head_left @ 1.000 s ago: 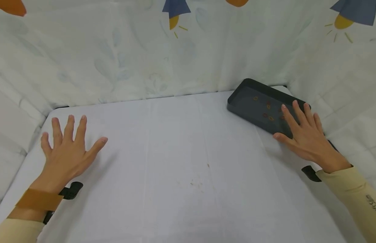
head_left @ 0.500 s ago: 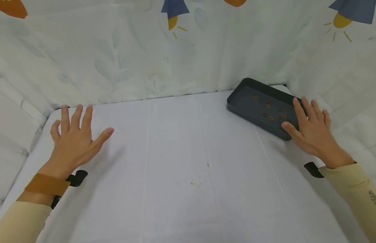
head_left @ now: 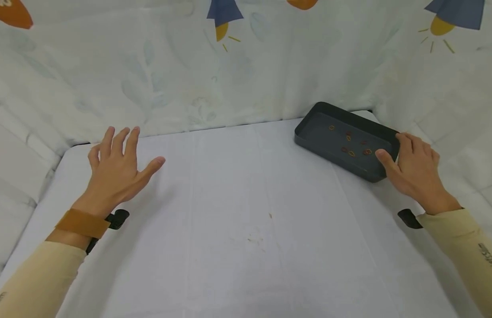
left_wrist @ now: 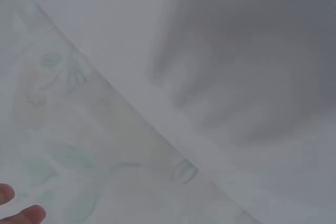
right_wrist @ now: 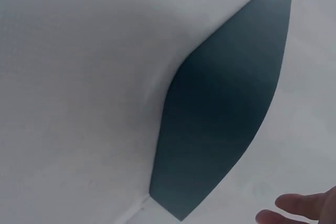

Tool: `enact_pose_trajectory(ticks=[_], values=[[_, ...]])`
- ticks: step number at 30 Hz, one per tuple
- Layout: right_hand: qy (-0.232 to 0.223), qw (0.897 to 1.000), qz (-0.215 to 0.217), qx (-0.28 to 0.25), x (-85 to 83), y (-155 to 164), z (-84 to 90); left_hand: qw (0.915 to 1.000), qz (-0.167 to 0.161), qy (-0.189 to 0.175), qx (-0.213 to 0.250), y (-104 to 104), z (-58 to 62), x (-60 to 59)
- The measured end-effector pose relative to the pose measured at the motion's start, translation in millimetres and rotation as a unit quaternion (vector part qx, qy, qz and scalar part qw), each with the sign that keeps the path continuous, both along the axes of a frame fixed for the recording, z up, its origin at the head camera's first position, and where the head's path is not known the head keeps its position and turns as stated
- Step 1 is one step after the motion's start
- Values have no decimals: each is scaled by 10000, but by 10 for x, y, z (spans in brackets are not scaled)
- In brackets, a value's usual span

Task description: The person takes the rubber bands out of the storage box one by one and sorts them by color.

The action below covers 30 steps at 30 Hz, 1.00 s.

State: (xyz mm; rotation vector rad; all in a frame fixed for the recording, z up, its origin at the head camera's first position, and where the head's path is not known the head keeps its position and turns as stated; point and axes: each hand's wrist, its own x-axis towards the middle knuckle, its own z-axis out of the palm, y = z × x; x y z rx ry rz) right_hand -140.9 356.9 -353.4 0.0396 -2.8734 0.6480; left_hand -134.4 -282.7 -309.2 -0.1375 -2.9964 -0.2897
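Observation:
In the head view, a shallow dark grey rectangular tray lies at an angle at the back right. Several small orange and reddish rings lie on its floor. My right hand is at its right end, thumb toward the inside and the other fingers bent by the end rim. The right wrist view shows the tray's outer wall, with fingertips a gap away from it. My left hand hovers over the left part of the table, fingers spread and slightly bent, holding nothing; two fingertips show in the left wrist view.
A white cloth covers the table, with a few small brownish marks near the middle. A pale patterned curtain stands along the back edge and both sides. Each wrist carries a small black device.
My left hand has moved right and forward above the table. My right hand has shifted from over the tray to its right end, its fingers bending more. The tray stays in place.

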Motion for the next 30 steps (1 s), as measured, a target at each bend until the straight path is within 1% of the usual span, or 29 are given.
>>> enact_pose_trajectory(ticks=[4, 8, 13, 18, 24, 30], values=[[92, 9998, -199, 9, -33, 56, -43, 9999, -93, 30, 84, 136, -7, -78], [181, 9995, -271, 4, -63, 98, -104, 9997, -172, 68, 130, 259, -24, -158], [87, 9993, -347, -50, -105, 139, -164, 9995, -272, 74, 129, 408, -42, -263], [-266, 9988, -365, 185, -150, 152, -175, 9990, -406, 86, 167, 550, -64, -355], [-764, 9951, -504, 364, -180, 191, -184, 9979, -608, 150, 182, 729, -87, -452], [-1068, 9914, -533, 535, -216, 201, -192, 9972, -732, 32, 116, 905, -91, -569]])
